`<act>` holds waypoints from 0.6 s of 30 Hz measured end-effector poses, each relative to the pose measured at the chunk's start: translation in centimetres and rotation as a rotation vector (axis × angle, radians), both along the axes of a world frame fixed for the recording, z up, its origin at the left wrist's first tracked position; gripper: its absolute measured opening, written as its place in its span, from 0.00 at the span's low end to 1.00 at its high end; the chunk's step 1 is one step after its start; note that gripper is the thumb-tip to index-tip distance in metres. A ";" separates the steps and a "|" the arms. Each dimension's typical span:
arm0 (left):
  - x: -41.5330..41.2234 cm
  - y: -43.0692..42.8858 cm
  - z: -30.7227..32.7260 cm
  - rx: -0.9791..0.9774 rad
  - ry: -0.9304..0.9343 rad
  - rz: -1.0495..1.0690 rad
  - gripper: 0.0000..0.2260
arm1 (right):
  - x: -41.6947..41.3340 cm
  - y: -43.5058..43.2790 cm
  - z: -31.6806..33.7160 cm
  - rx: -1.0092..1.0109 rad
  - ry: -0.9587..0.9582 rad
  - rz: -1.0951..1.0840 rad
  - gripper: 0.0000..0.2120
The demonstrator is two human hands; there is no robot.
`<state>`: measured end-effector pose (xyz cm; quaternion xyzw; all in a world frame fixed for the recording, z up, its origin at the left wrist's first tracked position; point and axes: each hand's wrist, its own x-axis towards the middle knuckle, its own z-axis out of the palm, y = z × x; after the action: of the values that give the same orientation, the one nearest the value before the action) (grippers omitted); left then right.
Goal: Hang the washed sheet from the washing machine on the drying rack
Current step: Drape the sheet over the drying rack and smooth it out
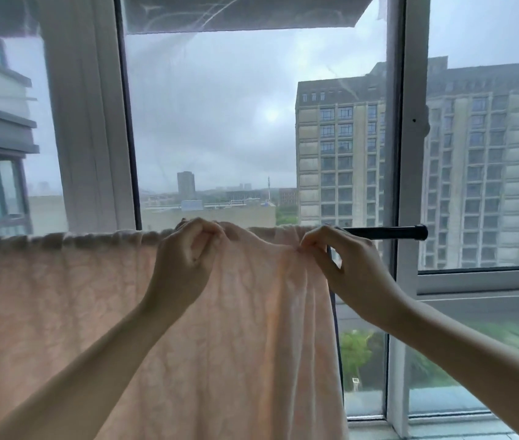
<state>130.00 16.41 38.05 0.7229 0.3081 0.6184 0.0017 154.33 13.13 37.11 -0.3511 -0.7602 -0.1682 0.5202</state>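
Both forearms are bare up to the picture's lower edge, with no sleeve in view. The left hand and the right hand have slim fingers and short nails.

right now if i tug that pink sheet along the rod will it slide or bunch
Probably bunch: the pink sheet already gathers in folds where the right hand pinches it. It looks floppy, hanging limp off the black rod. Its textured weave may drag.

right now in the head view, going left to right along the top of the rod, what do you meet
sheet draped over the rod → left hand pinching the sheet → right hand pinching the sheet's edge → bare black rod → white window frame
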 end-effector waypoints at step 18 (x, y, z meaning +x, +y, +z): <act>9.6 -4.9 -4.2 0.020 0.280 0.330 0.10 | 3.9 1.8 -2.9 -0.640 0.280 0.002 0.11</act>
<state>139.56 11.46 33.86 0.7415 0.4132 0.5070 -0.1495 158.23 14.98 34.18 -0.5153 -0.6961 0.1287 0.4831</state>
